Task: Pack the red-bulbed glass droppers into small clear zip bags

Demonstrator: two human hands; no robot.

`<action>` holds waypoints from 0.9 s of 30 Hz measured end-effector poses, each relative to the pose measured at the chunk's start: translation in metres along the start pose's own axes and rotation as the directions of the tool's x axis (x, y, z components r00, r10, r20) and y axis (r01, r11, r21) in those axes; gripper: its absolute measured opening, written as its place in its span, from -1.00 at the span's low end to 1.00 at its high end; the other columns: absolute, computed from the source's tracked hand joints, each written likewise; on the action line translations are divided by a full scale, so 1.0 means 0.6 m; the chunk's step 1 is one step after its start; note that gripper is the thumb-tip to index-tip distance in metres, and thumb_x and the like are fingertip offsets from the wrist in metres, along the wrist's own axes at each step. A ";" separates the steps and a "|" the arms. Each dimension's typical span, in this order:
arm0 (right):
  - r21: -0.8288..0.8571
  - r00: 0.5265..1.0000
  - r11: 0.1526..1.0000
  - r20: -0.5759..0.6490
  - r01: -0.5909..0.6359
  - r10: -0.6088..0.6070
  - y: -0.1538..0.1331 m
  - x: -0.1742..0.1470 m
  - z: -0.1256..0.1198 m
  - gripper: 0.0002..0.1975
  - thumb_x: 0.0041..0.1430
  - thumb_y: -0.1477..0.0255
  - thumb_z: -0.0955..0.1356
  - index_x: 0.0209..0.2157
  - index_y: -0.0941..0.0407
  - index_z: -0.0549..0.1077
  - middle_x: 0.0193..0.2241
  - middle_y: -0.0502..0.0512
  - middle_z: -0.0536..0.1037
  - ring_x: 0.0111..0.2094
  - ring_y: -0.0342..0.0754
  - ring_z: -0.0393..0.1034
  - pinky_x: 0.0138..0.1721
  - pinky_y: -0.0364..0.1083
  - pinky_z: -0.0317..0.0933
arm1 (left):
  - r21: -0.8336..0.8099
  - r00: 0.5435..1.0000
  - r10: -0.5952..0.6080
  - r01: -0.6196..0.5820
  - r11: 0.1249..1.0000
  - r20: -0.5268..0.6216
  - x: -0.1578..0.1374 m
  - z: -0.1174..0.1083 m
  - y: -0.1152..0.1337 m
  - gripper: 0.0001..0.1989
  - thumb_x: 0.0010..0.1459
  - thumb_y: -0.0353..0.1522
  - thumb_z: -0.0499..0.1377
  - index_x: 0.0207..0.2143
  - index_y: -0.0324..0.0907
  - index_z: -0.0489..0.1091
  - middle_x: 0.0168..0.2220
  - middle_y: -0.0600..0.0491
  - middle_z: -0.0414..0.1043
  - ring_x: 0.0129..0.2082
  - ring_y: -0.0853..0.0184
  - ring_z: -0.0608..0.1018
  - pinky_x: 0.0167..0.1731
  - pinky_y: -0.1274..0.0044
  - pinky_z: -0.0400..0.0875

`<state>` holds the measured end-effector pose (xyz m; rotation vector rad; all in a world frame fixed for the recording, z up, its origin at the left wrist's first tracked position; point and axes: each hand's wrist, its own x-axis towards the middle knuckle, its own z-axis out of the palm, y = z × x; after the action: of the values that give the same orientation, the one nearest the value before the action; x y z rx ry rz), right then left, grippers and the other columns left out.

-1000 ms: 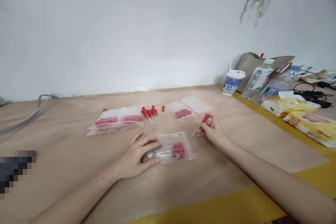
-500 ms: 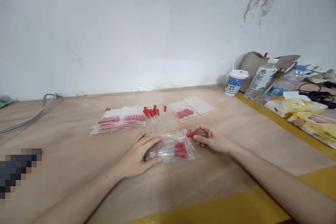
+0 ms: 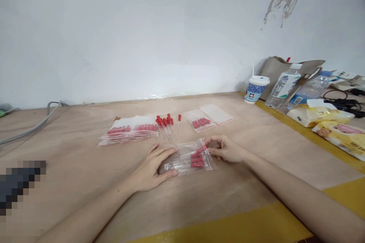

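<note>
A clear zip bag (image 3: 182, 169) lies on the brown-covered table with several red-bulbed droppers (image 3: 196, 160) inside it. My left hand (image 3: 151, 169) rests on the bag's left end, fingers spread and thumb apart. At the bag's right-hand mouth, my right hand (image 3: 225, 149) pinches the red bulb of another dropper (image 3: 202, 149), whose glass tube is inside the bag. The fingertips partly cover this bulb. Beyond the bag lies a loose pile of red-bulbed droppers (image 3: 165, 122), with a single dropper (image 3: 179, 118) beside it.
Filled dropper bags (image 3: 129, 131) are stacked at the back left. Another filled bag (image 3: 201, 121) lies by a flat white bag (image 3: 218, 114). A paper cup (image 3: 256, 89), water bottle (image 3: 283, 87) and tissue packs (image 3: 321, 113) line the right. A grey cable (image 3: 40, 123) runs at left.
My right hand has moved slightly left, sliding the dropper farther into the bag, so its bulb is now at the mouth near the others. The left hand stays nearly still.
</note>
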<state>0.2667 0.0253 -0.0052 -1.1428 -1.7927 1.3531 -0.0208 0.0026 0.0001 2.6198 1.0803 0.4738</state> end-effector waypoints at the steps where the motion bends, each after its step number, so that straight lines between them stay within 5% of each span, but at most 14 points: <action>1: 0.003 1.000 1.000 0.020 0.011 -0.011 -0.002 0.002 0.007 -0.64 -0.07 0.18 0.37 -0.32 0.17 0.45 -0.61 -0.07 0.40 -0.69 -0.31 0.07 -0.68 -0.26 0.05 | -0.002 1.000 0.003 -0.003 1.000 0.002 0.000 0.000 0.000 -0.47 0.14 -0.14 0.07 0.13 -0.08 0.09 0.10 -0.03 0.22 0.09 0.16 0.26 0.15 0.16 -0.12; 4: 0.017 1.000 1.000 0.021 0.006 -0.006 -0.004 0.010 0.025 -0.61 -0.01 0.13 0.32 -0.33 0.18 0.50 -0.59 -0.01 0.45 -0.71 -0.31 0.06 -0.68 -0.25 0.04 | -0.002 1.000 0.008 -0.008 1.000 0.001 0.000 0.000 0.000 -0.48 0.15 -0.14 0.07 0.13 -0.08 0.09 0.10 -0.02 0.22 0.10 0.17 0.26 0.16 0.17 -0.12; 8: 0.076 0.980 0.996 -0.186 -0.055 0.068 0.006 0.018 0.040 -0.63 -0.14 0.13 0.39 -0.48 0.19 0.48 -0.72 -0.06 0.36 -0.73 -0.26 0.10 -0.69 -0.22 0.04 | 0.000 1.000 0.014 -0.014 1.000 -0.009 0.000 0.000 -0.001 -0.49 0.15 -0.14 0.07 0.12 -0.08 0.11 0.09 -0.02 0.24 0.08 0.17 0.28 0.16 0.18 -0.11; 10: 0.007 0.967 1.000 -0.255 -0.002 0.004 0.010 0.019 0.042 -0.68 -0.15 0.17 0.40 -0.55 0.18 0.45 -0.67 -0.02 0.41 -0.65 -0.20 0.22 -0.63 -0.20 0.11 | 0.000 1.000 0.018 -0.018 1.000 -0.012 0.000 0.000 -0.001 -0.49 0.15 -0.14 0.07 0.12 -0.07 0.11 0.08 -0.02 0.25 0.08 0.16 0.28 0.16 0.18 -0.11; 14: -0.170 0.981 0.972 -0.084 0.159 -0.175 0.004 0.015 0.028 -0.74 0.02 0.25 0.30 -0.49 0.16 0.48 -0.43 0.07 0.51 -0.40 -0.11 0.36 -0.40 -0.16 0.22 | 0.001 1.000 0.014 -0.013 1.000 -0.006 0.001 -0.001 0.002 -0.50 0.14 -0.15 0.08 0.11 -0.08 0.14 0.08 -0.04 0.25 0.08 0.16 0.28 0.15 0.18 -0.07; 16: -0.186 0.989 0.975 -0.054 0.123 -0.135 -0.005 0.017 0.011 -0.75 0.01 0.27 0.30 -0.47 0.17 0.47 -0.47 0.07 0.51 -0.46 -0.13 0.35 -0.44 -0.16 0.20 | 0.005 1.000 0.012 -0.012 1.000 0.003 0.002 -0.002 0.004 -0.53 0.14 -0.16 0.08 0.09 -0.08 0.19 0.08 -0.04 0.24 0.08 0.16 0.27 0.14 0.17 -0.06; 21: -0.458 0.940 0.888 -0.289 0.029 -0.180 -0.040 0.066 -0.018 -0.85 -0.03 0.37 0.33 -0.51 0.17 0.44 -0.53 0.03 0.50 -0.52 -0.16 0.32 -0.48 -0.19 0.15 | 0.014 0.999 0.034 -0.034 0.999 -0.013 0.001 -0.001 0.004 -0.58 0.14 -0.18 0.09 0.05 -0.08 0.26 0.06 -0.07 0.25 0.07 0.14 0.29 0.13 0.15 -0.07; 24: -0.605 0.921 0.788 -0.361 -0.111 -0.148 -0.066 0.130 -0.002 -0.91 -0.01 0.46 0.31 -0.46 0.17 0.45 -0.43 0.08 0.53 -0.38 -0.12 0.38 -0.33 -0.17 0.19 | 0.020 0.999 0.036 -0.036 0.999 -0.021 -0.001 0.002 0.000 -0.56 0.14 -0.17 0.10 0.06 -0.09 0.25 0.07 -0.09 0.24 0.08 0.12 0.28 0.13 0.12 -0.09; 27: -0.595 0.907 0.778 -0.414 -0.202 -0.081 -0.075 0.202 0.034 -0.78 0.00 0.45 0.31 -0.27 0.23 0.42 -0.28 0.24 0.51 -0.23 0.01 0.39 -0.23 -0.10 0.20 | 0.028 0.998 0.043 -0.041 0.999 -0.044 -0.003 0.003 -0.001 -0.57 0.13 -0.17 0.10 0.04 -0.09 0.28 0.09 -0.09 0.21 0.10 0.10 0.24 0.11 0.16 0.01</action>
<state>0.1835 0.1205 0.0288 -1.7005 -1.9233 0.4391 -0.0219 0.0017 -0.0019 2.6723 1.0541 0.5320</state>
